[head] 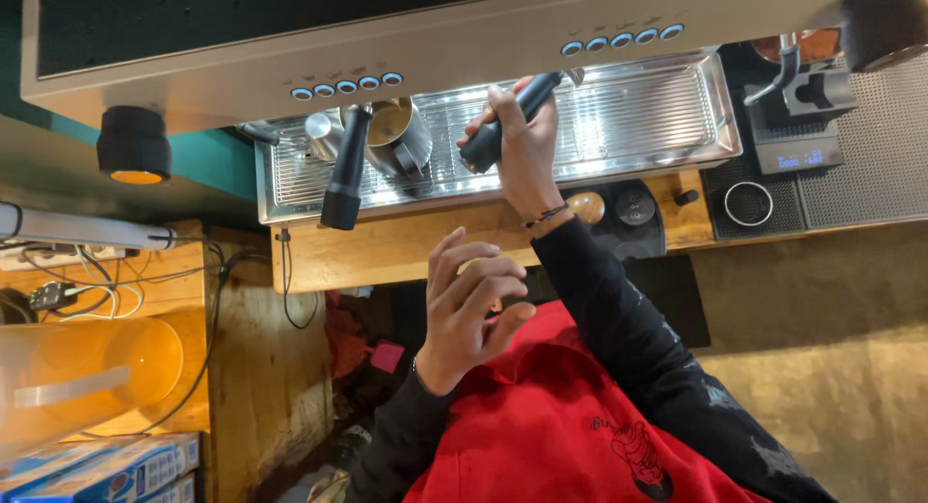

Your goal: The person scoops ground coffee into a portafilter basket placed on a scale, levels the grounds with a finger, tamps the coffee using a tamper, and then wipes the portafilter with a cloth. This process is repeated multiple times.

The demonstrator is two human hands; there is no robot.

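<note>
The right hand [522, 141] is clenched around the black handle of a portafilter [503, 126] at the right-hand group of the espresso machine [290, 39]. The handle's long axis runs on a slant, from the lower left, where its butt end sticks out below the fingers, up and to the right toward the machine's front edge; the head of the portafilter is hidden under the machine. The left hand [469, 305] hangs free in front of the red apron [551, 416], fingers loosely curled and grasping nothing, well apart from the handle.

A steel milk pitcher [396, 136] stands on the ribbed drip tray [628, 116] just left of the gripped handle; its inside looks golden, but whether it holds liquid cannot be told. A second portafilter handle [345, 170], also black, hangs from the left group and points down over the tray's front edge. On the wooden counter [387, 252] to the right sit a wooden-topped tamper [586, 206] and, farther right, a small steel ring [748, 202] beside a scale [797, 155]. At the far left lies a clear orange jug [87, 373] on its side.
</note>
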